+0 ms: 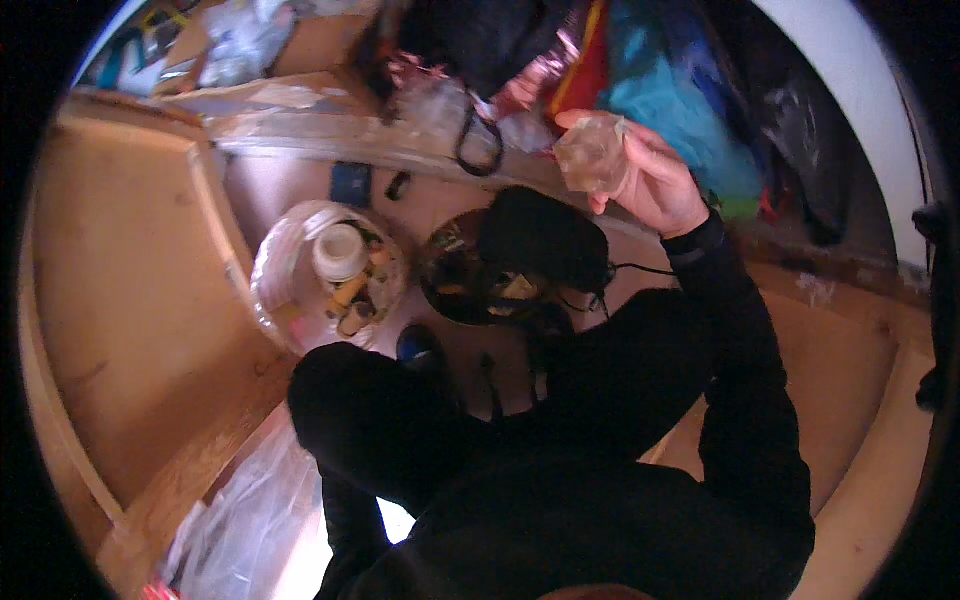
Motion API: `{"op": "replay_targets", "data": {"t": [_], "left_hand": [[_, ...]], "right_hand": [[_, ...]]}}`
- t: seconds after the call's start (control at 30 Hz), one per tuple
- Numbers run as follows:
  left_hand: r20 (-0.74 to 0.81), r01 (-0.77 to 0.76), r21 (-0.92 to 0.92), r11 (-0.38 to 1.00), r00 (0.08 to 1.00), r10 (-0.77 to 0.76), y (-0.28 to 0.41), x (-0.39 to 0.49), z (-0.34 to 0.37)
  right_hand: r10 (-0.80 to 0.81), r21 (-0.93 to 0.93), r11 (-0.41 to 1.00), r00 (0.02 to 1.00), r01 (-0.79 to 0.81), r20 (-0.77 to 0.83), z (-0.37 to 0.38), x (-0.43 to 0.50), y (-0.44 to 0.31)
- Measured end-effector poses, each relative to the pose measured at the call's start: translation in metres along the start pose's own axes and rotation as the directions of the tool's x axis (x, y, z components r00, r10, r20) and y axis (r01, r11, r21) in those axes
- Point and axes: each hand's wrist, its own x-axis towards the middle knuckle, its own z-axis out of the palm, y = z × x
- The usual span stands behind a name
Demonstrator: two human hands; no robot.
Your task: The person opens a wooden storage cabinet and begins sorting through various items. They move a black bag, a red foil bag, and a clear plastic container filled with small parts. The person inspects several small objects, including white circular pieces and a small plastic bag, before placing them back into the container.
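My right hand (pixel 660 180) is raised at the upper right, its fingers closed around a crumpled, translucent piece of plastic (pixel 594 154). What exactly the piece is I cannot tell. My left hand is out of view; only the dark left sleeve (pixel 352 525) shows at the bottom. Below and left of the right hand, a black bag (pixel 544 236) with a thin cord lies over a dark round container (pixel 454 289) of small mixed items. Left of that stands a round bin (pixel 274 262) lined with clear plastic, with a white cup-like piece (pixel 340 251) and several tan pieces inside.
A blue box (pixel 351 184) and a small black object (pixel 398 185) lie on the floor. Wooden panels flank me at left (pixel 127 285) and right (pixel 825 360). Behind are a cardboard box (pixel 322 45), a black strap loop (pixel 480 150) and a teal fabric heap (pixel 675 112).
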Motion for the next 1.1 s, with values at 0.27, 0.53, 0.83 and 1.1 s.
{"op": "replay_targets", "data": {"t": [0.27, 0.53, 0.83, 1.1], "left_hand": [[0.015, -0.112, -0.066, 0.992, 0.993, 0.113, 0.037, -0.042, -0.019], [-0.149, -0.006, -0.33, 0.944, 0.988, -0.046, 0.136, -0.017, -0.031], [-0.373, -0.464, -0.722, 0.513, 0.886, 0.275, 0.293, 0.026, -0.033], [-0.293, -0.386, -0.87, 0.305, 0.905, 0.309, 0.297, 0.056, -0.031]], "right_hand": [[0.142, 0.219, 0.959, 0.973, -0.18, 0.18, 0.07, 0.123, -0.008], [-0.005, -0.233, 0.967, 0.926, 0.101, 0.378, 0.154, 0.201, -0.005], [-0.319, -0.302, 0.825, 0.835, 0.477, 0.447, 0.215, 0.202, 0.011], [-0.489, -0.536, 0.398, 0.667, 0.744, 0.562, 0.216, 0.187, -0.001]]}}
